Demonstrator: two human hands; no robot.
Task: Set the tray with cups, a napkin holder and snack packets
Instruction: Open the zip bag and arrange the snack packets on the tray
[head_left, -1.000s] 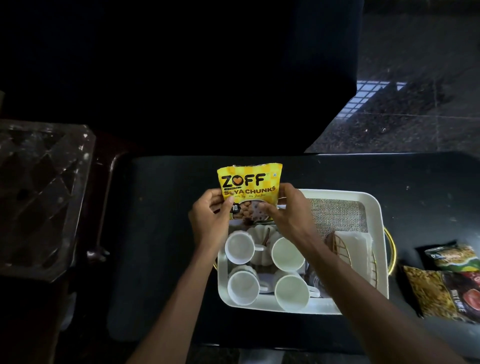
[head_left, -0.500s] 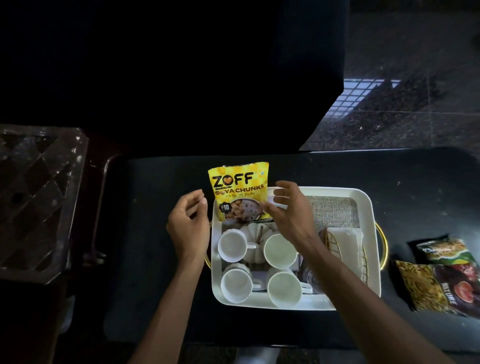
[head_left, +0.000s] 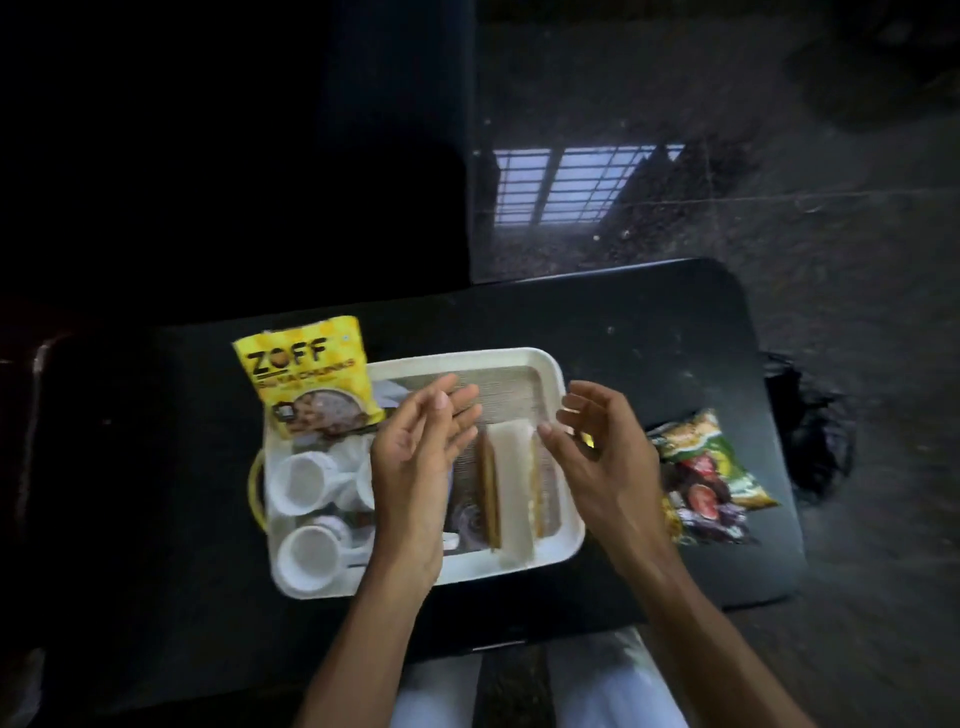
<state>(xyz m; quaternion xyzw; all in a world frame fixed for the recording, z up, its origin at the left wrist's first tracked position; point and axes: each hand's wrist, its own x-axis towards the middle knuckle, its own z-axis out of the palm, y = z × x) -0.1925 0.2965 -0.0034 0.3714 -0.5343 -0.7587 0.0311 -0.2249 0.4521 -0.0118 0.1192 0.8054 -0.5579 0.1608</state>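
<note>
A white tray (head_left: 550, 364) lies on the black table. A yellow soya chunks packet (head_left: 306, 374) leans upright at its far left corner. Several white cups (head_left: 301, 480) fill the tray's left side, partly hidden by my left arm. A wooden napkin holder with white napkins (head_left: 511, 488) stands in the right half. My left hand (head_left: 421, 457) hovers open over the tray's middle, holding nothing. Over the tray's right rim my right hand (head_left: 602, 457) is open and empty too.
Two more snack packets (head_left: 701, 478) lie on the table to the right of the tray. The black table (head_left: 156, 467) ends close beyond them on the right, above a dark speckled floor (head_left: 779, 182). A yellow tray handle (head_left: 253, 483) sticks out at the left.
Both hands let go of the yellow packet, which now leans in the tray's far left corner. The hands shifted right over the napkin holder. The view swung to the right.
</note>
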